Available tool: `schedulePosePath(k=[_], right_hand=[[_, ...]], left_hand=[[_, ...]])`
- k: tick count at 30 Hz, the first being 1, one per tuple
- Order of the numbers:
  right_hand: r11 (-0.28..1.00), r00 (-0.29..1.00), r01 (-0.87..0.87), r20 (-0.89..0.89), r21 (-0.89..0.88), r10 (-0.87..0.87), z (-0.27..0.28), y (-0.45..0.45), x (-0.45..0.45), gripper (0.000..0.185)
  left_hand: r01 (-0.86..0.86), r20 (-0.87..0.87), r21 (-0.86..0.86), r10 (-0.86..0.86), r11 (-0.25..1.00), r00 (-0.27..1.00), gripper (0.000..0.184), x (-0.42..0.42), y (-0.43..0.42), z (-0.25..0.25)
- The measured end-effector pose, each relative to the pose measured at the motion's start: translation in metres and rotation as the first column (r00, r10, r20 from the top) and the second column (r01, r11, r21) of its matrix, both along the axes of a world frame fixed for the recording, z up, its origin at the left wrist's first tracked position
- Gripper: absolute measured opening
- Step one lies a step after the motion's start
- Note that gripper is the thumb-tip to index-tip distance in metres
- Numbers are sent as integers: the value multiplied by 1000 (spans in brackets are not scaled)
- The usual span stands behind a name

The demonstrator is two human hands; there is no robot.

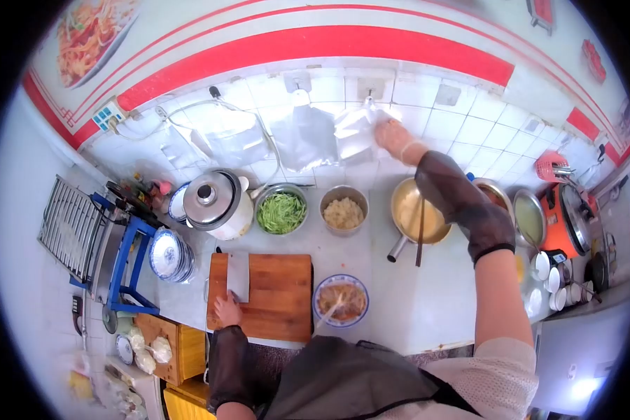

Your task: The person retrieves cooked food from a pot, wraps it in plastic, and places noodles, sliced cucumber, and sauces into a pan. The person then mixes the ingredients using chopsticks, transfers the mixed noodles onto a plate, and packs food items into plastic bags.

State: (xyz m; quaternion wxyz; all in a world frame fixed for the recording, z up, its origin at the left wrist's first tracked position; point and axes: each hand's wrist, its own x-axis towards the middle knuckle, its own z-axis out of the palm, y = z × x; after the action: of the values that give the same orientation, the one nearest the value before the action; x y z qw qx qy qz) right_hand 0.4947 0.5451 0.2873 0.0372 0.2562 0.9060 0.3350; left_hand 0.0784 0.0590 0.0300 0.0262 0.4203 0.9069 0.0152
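Note:
My right hand (395, 137) is raised to the tiled wall, its fingers closed at the edge of a clear plastic bag (355, 133) that hangs from a hook. More clear bags (302, 136) hang beside it. My left hand (227, 309) rests with fingers spread on the left part of a wooden cutting board (280, 294). Just beyond its fingertips lies a wide metal blade (238, 275), like a cleaver's. Right of the board stands a blue-rimmed bowl (341, 301) of brownish food, with a pale spoon in it.
Along the back are a lidded pot (220, 206), a bowl of shredded greens (281, 212), a metal pot of pale chunks (343, 212) and a pan (420, 210) with chopsticks. Stacked bowls (169, 255) stand left; an orange cooker (565, 220) and small white cups (551, 280) are right.

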Motion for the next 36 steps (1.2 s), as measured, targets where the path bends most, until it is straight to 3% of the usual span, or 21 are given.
schedulePosePath(k=[1,2,4,5,6,7,8,10,12,13,14,15,17,18,19,20,24,26,31,33,36], right_hand=[[1000,1000,2,-2,-7,-2,-15,-2,-3,22],[998,993,-57,-109,-34,53,-37,0,-7,21],[991,981,-108,-168,-74,95,-44,-31,-16,19],[991,989,-100,-117,-95,88,-31,-66,-27,18],[972,989,-124,-101,-201,105,-30,-83,-34,21],[941,988,-144,-88,-307,123,-26,-104,-42,25],[899,966,-242,-173,-364,191,-26,-126,-46,17],[822,952,-279,-252,-496,171,-35,-166,-57,9],[784,968,-213,-233,-582,89,-40,-204,-53,8],[768,824,-441,-549,-464,141,-26,-225,-42,7],[738,577,-616,-796,-276,184,-16,-233,-31,7],[731,579,-622,-794,-282,186,-15,-232,-20,7],[773,398,-163,-758,-613,-518,-24,-237,5,13],[755,403,-172,-744,-633,-532,-40,-236,12,13],[391,372,-391,-531,-833,-761,-61,-234,15,16],[-33,404,-575,-249,-817,-880,-81,-234,15,20],[-151,476,-604,-202,-782,-856,-108,-258,-9,20],[-390,440,-812,-17,-434,-898,-124,-257,-24,19],[-367,462,-735,-25,-570,-887,-117,-275,-58,14],[-292,297,-902,33,-318,-954,-123,-276,-66,11],[-201,204,-962,5,-187,-979,-120,-271,-60,10]], left_hand=[[-45,-96,10,46,999,994,51,9,11,17],[96,-120,163,-77,982,990,50,21,21,26],[116,123,532,-212,839,969,48,59,70,-1],[24,496,528,-331,849,803,47,103,97,63],[-223,812,515,-387,828,437,47,143,124,88],[-367,902,431,-410,825,137,43,178,145,117],[-480,815,321,-496,816,-298,39,195,171,119],[-508,587,161,-496,846,-640,36,225,209,155],[-523,700,208,-499,826,-510,34,228,219,170],[-528,790,263,-494,808,-362,33,229,222,173],[-534,788,262,-498,804,-363,33,227,217,171],[-557,759,297,-546,776,-355,30,219,204,166],[-590,747,306,-573,747,-337,28,209,178,160],[-576,766,298,-551,761,-332,26,207,163,162],[-557,786,289,-525,779,-326,24,205,149,161],[-572,810,256,-496,779,-313,26,207,142,157],[-574,837,218,-454,789,-305,25,213,117,156],[-555,860,219,-427,803,-279,25,203,110,151],[-595,919,318,-393,738,4,26,155,83,105],[-589,905,338,-425,734,-11,26,131,75,85],[-707,941,327,-285,628,182,16,73,58,64]])
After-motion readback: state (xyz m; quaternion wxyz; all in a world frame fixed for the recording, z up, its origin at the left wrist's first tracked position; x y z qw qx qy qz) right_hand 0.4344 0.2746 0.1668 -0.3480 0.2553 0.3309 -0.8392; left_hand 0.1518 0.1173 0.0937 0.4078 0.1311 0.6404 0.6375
